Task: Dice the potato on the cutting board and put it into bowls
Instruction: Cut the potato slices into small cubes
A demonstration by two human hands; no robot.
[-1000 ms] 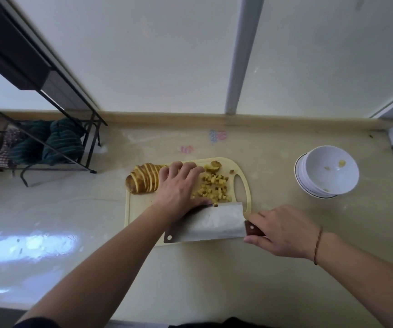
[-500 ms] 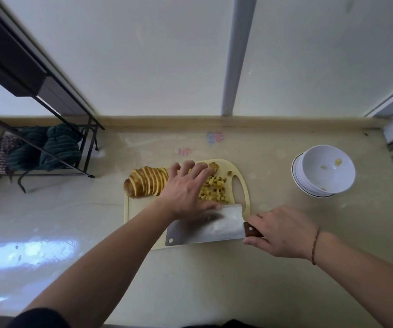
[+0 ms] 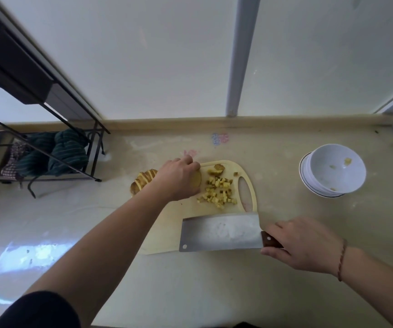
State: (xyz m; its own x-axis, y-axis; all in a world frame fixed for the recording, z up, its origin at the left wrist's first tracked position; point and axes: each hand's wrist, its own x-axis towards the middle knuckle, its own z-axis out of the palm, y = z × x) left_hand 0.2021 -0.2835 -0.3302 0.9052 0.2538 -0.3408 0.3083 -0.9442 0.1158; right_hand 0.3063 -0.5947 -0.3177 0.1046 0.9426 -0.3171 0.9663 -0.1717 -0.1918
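Beige counter: left hand grips sliced potato, right hand grips cleaver.

Board in front of me, bowls off to the right.
On the cutting board, sliced potato lies far left, dice right of it, cleaver near; bowls far right.

One head-worn view looks forward and steeply down. It sits close above the left hand and right hand.
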